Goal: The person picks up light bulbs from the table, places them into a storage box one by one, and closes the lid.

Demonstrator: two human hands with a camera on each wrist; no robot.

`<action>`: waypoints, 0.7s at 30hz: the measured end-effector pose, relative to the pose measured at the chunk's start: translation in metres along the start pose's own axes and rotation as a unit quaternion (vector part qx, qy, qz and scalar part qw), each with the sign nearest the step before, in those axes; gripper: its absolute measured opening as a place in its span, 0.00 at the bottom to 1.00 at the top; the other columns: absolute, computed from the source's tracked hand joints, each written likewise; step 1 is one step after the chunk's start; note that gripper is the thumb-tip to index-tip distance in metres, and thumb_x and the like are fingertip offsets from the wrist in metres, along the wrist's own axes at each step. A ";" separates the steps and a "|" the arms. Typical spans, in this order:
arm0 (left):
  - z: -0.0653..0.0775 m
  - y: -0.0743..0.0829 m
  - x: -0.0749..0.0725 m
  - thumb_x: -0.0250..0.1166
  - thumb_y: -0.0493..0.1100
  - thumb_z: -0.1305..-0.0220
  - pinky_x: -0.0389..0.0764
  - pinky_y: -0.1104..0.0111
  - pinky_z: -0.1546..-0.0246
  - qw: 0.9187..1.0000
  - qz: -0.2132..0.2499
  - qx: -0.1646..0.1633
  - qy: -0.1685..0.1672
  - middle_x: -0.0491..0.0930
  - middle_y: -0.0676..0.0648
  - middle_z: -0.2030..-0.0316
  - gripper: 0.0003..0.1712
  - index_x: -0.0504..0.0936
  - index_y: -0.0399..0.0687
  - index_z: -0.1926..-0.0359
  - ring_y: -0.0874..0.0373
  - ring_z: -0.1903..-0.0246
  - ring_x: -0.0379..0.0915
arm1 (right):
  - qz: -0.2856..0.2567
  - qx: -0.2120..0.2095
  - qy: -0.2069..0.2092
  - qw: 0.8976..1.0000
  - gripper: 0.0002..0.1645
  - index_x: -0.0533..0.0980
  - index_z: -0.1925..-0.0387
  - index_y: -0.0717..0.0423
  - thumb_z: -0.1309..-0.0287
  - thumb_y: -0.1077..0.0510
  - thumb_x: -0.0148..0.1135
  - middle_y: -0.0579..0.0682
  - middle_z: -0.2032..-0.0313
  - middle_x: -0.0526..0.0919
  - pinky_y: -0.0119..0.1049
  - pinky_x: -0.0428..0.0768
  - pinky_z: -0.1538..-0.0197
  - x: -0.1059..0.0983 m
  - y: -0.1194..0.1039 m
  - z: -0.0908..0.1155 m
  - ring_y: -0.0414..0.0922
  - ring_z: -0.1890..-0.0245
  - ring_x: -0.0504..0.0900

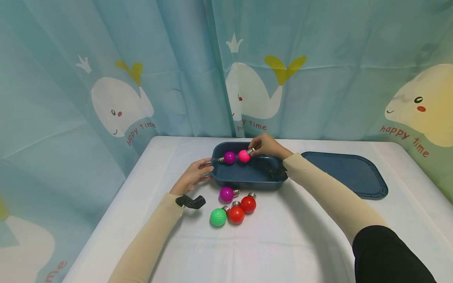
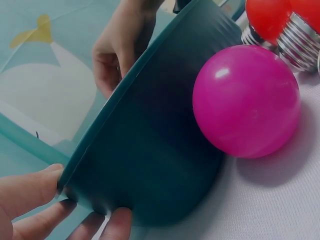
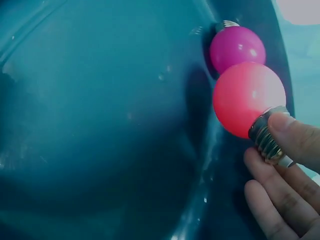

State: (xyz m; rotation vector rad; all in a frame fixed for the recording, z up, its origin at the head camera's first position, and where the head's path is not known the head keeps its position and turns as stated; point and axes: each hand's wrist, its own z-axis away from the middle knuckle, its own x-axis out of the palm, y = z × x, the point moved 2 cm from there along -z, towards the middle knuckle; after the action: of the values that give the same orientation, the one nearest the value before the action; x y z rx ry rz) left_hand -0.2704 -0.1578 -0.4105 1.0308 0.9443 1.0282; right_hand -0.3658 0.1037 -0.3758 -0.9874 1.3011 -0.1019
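Observation:
My right hand [image 1: 265,146] pinches the metal screw base of a pink light bulb [image 3: 245,97] between thumb and fingers, with its round end tilted into a dark blue box [image 1: 244,184]. A purple bulb [image 1: 229,157] lies inside at the left end, just beside the pink one. The fingertips of my left hand [image 1: 194,175] touch the box's left end, at the rim and outer wall. In front of the box, on the table, lies another purple bulb [image 2: 247,102]. Two red bulbs [image 1: 236,214] and a green bulb [image 1: 218,217] sit close by.
A flat dark blue lid [image 1: 348,173] lies right of the box, partly behind my right sleeve [image 1: 329,192]. A white cloth [image 1: 265,243] covers the table. Behind its far edge hangs a blue-green curtain [image 1: 187,98] with whale prints.

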 end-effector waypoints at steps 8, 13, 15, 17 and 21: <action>0.001 0.000 0.000 0.52 0.36 0.31 0.69 0.51 0.38 1.000 0.000 -0.006 0.003 0.60 0.33 0.33 0.31 0.55 0.37 0.30 0.40 0.37 0.63 | 0.016 0.018 -0.001 1.000 0.12 0.82 0.64 0.65 0.54 0.65 0.70 0.60 0.64 0.85 0.36 0.82 0.62 0.009 0.006 -0.003 0.46 0.67 0.81; 0.000 0.001 0.000 0.53 0.37 0.31 0.69 0.50 0.38 1.000 0.000 -0.008 0.002 0.59 0.33 0.33 0.31 0.55 0.37 0.30 0.40 0.37 0.63 | 0.027 0.024 -0.002 0.999 0.12 0.82 0.64 0.66 0.54 0.65 0.70 0.60 0.65 0.86 0.35 0.81 0.63 0.011 0.005 -0.003 0.46 0.68 0.81; 0.000 0.001 0.000 0.52 0.37 0.31 0.69 0.50 0.38 1.000 0.000 -0.008 0.001 0.59 0.33 0.32 0.31 0.55 0.37 0.30 0.40 0.37 0.63 | 0.030 0.027 -0.002 0.999 0.12 0.82 0.65 0.66 0.54 0.65 0.71 0.59 0.65 0.86 0.35 0.81 0.63 0.011 0.005 -0.003 0.46 0.68 0.81; 0.000 0.001 0.000 0.52 0.37 0.31 0.69 0.50 0.38 1.000 0.000 -0.007 0.000 0.59 0.33 0.32 0.31 0.55 0.37 0.30 0.40 0.37 0.63 | 0.030 0.029 -0.001 0.999 0.12 0.82 0.65 0.66 0.54 0.64 0.71 0.59 0.66 0.86 0.36 0.82 0.62 0.012 0.007 -0.003 0.47 0.67 0.82; 0.000 0.000 0.000 0.52 0.37 0.31 0.69 0.50 0.38 1.000 -0.001 -0.007 0.000 0.59 0.33 0.33 0.31 0.55 0.38 0.30 0.40 0.37 0.63 | 0.025 0.030 -0.003 0.999 0.12 0.82 0.66 0.66 0.55 0.64 0.72 0.60 0.65 0.86 0.38 0.83 0.60 0.015 0.010 -0.003 0.50 0.63 0.84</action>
State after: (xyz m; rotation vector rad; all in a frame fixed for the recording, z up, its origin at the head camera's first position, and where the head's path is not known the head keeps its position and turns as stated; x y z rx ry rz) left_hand -0.2708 -0.1580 -0.4101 1.0181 0.9367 1.0318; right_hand -0.3681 0.0991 -0.3932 -0.9030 1.3092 -0.1007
